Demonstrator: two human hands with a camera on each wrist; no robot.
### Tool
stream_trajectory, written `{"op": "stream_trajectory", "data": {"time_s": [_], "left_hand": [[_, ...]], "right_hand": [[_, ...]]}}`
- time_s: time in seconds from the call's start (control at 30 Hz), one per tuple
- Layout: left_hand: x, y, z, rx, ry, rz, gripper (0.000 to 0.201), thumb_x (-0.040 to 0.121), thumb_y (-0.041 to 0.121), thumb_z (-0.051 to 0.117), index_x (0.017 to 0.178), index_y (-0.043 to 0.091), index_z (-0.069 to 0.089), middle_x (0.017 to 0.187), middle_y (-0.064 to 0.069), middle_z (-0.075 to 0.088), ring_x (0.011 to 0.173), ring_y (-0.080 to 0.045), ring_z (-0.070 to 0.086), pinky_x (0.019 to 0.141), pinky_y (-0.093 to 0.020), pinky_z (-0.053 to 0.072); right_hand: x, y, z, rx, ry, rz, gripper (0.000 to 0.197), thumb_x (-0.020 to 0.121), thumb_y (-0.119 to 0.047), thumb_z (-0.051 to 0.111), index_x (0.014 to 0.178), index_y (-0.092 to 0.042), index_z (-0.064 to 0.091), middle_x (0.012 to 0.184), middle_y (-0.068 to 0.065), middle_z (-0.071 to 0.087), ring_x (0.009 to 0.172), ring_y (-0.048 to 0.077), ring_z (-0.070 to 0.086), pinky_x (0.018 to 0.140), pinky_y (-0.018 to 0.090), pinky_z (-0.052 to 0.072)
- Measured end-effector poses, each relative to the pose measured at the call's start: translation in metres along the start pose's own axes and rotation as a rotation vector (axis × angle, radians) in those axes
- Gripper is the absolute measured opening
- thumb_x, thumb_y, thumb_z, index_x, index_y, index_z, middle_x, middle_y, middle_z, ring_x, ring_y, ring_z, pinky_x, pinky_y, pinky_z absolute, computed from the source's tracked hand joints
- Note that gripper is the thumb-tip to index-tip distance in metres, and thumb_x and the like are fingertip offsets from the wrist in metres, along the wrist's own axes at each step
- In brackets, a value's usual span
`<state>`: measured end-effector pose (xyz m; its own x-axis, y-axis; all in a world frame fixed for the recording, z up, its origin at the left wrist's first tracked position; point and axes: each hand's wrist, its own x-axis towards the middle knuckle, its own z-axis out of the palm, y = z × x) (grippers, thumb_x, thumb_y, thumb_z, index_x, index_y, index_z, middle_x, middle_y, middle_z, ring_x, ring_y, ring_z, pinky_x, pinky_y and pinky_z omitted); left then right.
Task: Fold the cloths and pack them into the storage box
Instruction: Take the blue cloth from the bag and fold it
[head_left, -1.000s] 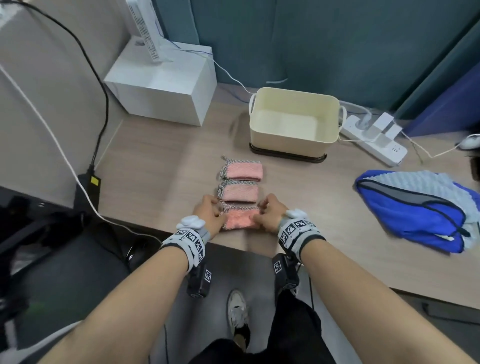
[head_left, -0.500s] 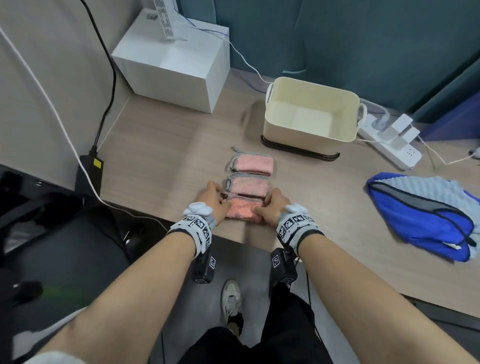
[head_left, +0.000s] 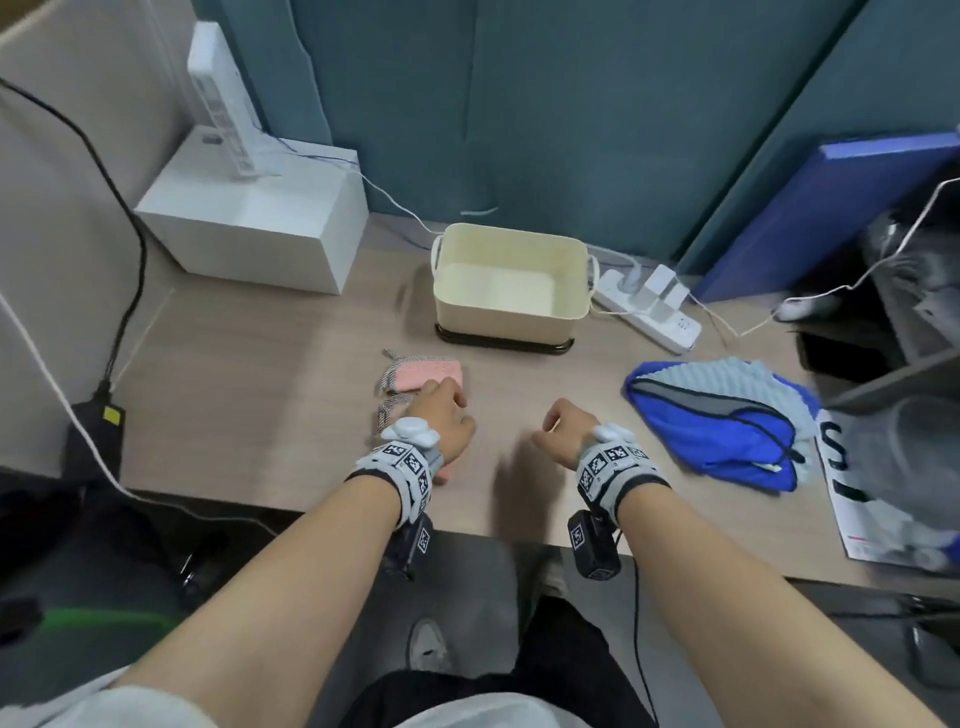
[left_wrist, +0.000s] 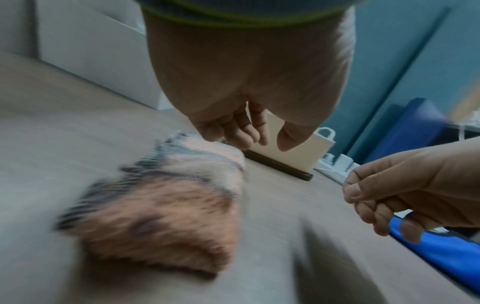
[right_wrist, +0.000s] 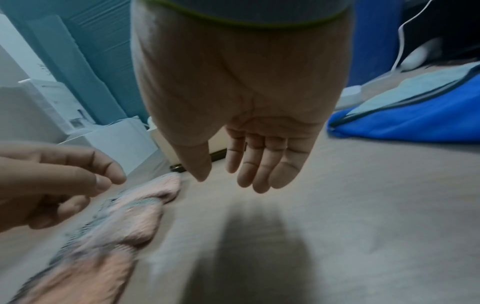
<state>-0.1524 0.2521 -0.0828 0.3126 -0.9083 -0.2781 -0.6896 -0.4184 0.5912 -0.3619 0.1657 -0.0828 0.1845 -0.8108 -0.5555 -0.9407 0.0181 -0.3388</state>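
Note:
Three folded pink cloths lie in a row on the wooden table. The far pink cloth (head_left: 426, 375) shows fully; the two nearer ones are mostly hidden under my left hand (head_left: 441, 415). In the left wrist view my left hand (left_wrist: 249, 139) hovers over the blurred pink cloths (left_wrist: 161, 205), its fingers loosely curled and holding nothing. My right hand (head_left: 558, 431) hangs to the right of the row over bare table, and the right wrist view shows its fingers (right_wrist: 259, 174) relaxed and empty. Behind the row stands the cream storage box (head_left: 509, 325), empty. A blue and grey cloth (head_left: 722, 421) lies bunched at the right.
A white power strip (head_left: 649, 306) with plugs lies right of the box, its cables trailing. A white box (head_left: 249, 228) stands at the back left. A printed sheet (head_left: 883, 499) lies at the right table edge. Black and white cables hang off the left side.
Both hands have let go of the nearest pink cloth. My right hand has moved right, away from the row; my left hand has lifted above it.

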Motion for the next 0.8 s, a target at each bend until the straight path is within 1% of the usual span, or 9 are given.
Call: {"op": "stream_trajectory", "data": {"time_s": [0.07, 0.1, 0.17, 0.23, 0.33, 0.43, 0.53, 0.7, 0.8], "left_hand": [[0.007, 0.022, 0.011, -0.006, -0.042, 0.061, 0.018, 0.081, 0.032, 0.062, 0.097, 0.028, 0.056, 0.101, 0.004, 0.051, 0.085, -0.021, 0.057, 0.074, -0.033, 0.047], [0.012, 0.032, 0.018, 0.011, -0.056, 0.099, 0.017, 0.080, 0.033, 0.062, 0.095, 0.029, 0.056, 0.100, 0.004, 0.051, 0.085, -0.020, 0.057, 0.076, -0.033, 0.047], [0.022, 0.066, 0.043, 0.059, -0.108, 0.169, 0.016, 0.080, 0.032, 0.062, 0.094, 0.028, 0.057, 0.099, 0.005, 0.052, 0.084, -0.019, 0.056, 0.074, -0.031, 0.045], [0.030, 0.092, 0.062, 0.084, -0.168, 0.207, 0.016, 0.079, 0.034, 0.062, 0.094, 0.029, 0.057, 0.101, 0.004, 0.052, 0.082, -0.019, 0.059, 0.076, -0.032, 0.049], [0.043, 0.133, 0.094, 0.157, -0.258, 0.246, 0.017, 0.082, 0.032, 0.061, 0.098, 0.028, 0.057, 0.106, 0.002, 0.052, 0.085, -0.022, 0.060, 0.081, -0.037, 0.053], [0.061, 0.185, 0.133, 0.263, -0.295, 0.288, 0.022, 0.082, 0.028, 0.060, 0.104, 0.028, 0.058, 0.112, -0.001, 0.054, 0.089, -0.025, 0.060, 0.083, -0.039, 0.053], [0.073, 0.214, 0.153, 0.368, -0.300, 0.285, 0.036, 0.084, 0.025, 0.057, 0.119, 0.030, 0.057, 0.122, -0.002, 0.052, 0.098, -0.031, 0.061, 0.086, -0.036, 0.051], [0.100, 0.240, 0.188, 0.498, -0.331, 0.332, 0.065, 0.077, 0.039, 0.063, 0.139, 0.037, 0.044, 0.133, -0.001, 0.046, 0.114, -0.032, 0.055, 0.099, -0.040, 0.048], [0.108, 0.246, 0.192, 0.646, -0.409, 0.344, 0.064, 0.079, 0.043, 0.066, 0.139, 0.033, 0.046, 0.137, -0.003, 0.044, 0.120, -0.030, 0.051, 0.096, -0.037, 0.043]], "right_hand": [[0.003, 0.022, -0.011, -0.004, 0.009, 0.029, 0.026, 0.071, -0.046, 0.058, 0.090, -0.029, 0.055, 0.086, -0.003, 0.069, 0.079, 0.021, 0.066, 0.069, 0.031, 0.051], [0.008, 0.036, -0.016, -0.003, 0.020, 0.047, 0.030, 0.066, -0.051, 0.058, 0.089, -0.032, 0.054, 0.086, -0.004, 0.068, 0.079, 0.021, 0.066, 0.068, 0.032, 0.051], [0.019, 0.077, -0.034, 0.033, 0.045, 0.108, 0.037, 0.057, -0.058, 0.055, 0.087, -0.038, 0.053, 0.089, -0.008, 0.068, 0.085, 0.021, 0.066, 0.078, 0.037, 0.055], [0.022, 0.105, -0.050, 0.032, 0.065, 0.095, 0.030, 0.067, -0.049, 0.063, 0.094, -0.036, 0.057, 0.103, -0.005, 0.064, 0.097, 0.022, 0.062, 0.088, 0.038, 0.052], [0.025, 0.149, -0.080, 0.087, 0.174, 0.097, 0.027, 0.081, -0.025, 0.069, 0.108, -0.023, 0.065, 0.112, 0.006, 0.060, 0.108, 0.029, 0.058, 0.093, 0.037, 0.048], [0.043, 0.206, -0.108, 0.112, 0.242, 0.098, 0.038, 0.081, -0.020, 0.070, 0.119, -0.019, 0.066, 0.121, 0.011, 0.060, 0.116, 0.033, 0.055, 0.101, 0.040, 0.046], [0.055, 0.233, -0.119, 0.107, 0.190, 0.055, 0.047, 0.080, -0.023, 0.074, 0.126, -0.023, 0.064, 0.127, 0.009, 0.056, 0.120, 0.032, 0.054, 0.107, 0.041, 0.044], [0.074, 0.262, -0.126, 0.044, 0.090, -0.009, 0.045, 0.078, -0.032, 0.080, 0.119, -0.031, 0.062, 0.120, 0.004, 0.049, 0.114, 0.027, 0.050, 0.103, 0.040, 0.046], [0.081, 0.265, -0.125, 0.043, 0.063, -0.077, 0.033, 0.080, -0.027, 0.080, 0.107, -0.029, 0.062, 0.114, 0.003, 0.047, 0.108, 0.025, 0.048, 0.098, 0.038, 0.046]]}}
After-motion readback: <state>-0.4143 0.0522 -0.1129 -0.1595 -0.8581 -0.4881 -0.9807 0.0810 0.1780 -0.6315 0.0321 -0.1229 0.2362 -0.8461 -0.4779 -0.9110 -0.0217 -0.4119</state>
